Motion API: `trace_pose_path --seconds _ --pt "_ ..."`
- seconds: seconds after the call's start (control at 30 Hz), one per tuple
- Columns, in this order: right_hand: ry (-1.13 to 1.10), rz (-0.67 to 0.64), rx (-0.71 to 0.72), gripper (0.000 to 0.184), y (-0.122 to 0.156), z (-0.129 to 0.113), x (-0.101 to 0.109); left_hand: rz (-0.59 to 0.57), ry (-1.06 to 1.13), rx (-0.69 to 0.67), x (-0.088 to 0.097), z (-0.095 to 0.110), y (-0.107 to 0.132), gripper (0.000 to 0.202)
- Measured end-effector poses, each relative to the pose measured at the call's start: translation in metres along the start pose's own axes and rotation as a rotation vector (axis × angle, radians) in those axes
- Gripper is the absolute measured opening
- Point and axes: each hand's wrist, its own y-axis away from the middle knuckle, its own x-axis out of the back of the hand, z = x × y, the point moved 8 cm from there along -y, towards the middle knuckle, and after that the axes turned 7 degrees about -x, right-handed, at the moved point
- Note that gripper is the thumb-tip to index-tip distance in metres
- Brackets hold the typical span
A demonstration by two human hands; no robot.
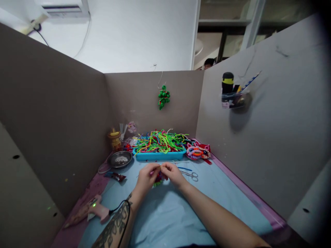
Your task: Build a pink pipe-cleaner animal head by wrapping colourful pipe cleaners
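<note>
My left hand (145,177) and my right hand (172,173) meet over the light-blue mat (165,213), fingers pinched together. Between them sits a small red and green pipe-cleaner piece (158,179), and both hands grip it. Just behind the hands stands a blue tray (158,155) heaped with bright pipe cleaners (160,141). Scissors (190,175) lie on the mat right of my right hand.
A pink glue gun (97,210) with a black cord lies at the front left. A metal bowl (119,159) and a yellow-lidded jar (114,138) stand at the back left. Finished pipe-cleaner figures (198,151) rest right of the tray. Cardboard walls enclose the desk; a green ornament (163,97) hangs on the back one.
</note>
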Motion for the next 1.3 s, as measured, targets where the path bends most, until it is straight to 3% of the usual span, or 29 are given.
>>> trace_pose_path --seconds 0.4,0.73,1.03,1.3 --pt "-0.090 -0.014 -0.069 0.038 -0.004 0.014 0.002 -0.013 0.034 0.037 -0.002 -0.005 0.000 0.013" --pt "-0.113 0.023 -0.018 0.036 0.001 0.002 0.002 -0.014 0.119 0.257 -0.005 -0.022 0.004 0.011" --pt "-0.170 0.054 0.019 0.037 0.000 0.000 0.008 0.037 0.182 0.265 -0.005 -0.030 0.007 0.013" --pt "-0.138 0.076 0.039 0.032 -0.001 -0.002 0.009 0.034 0.086 0.207 -0.003 -0.027 0.006 0.021"
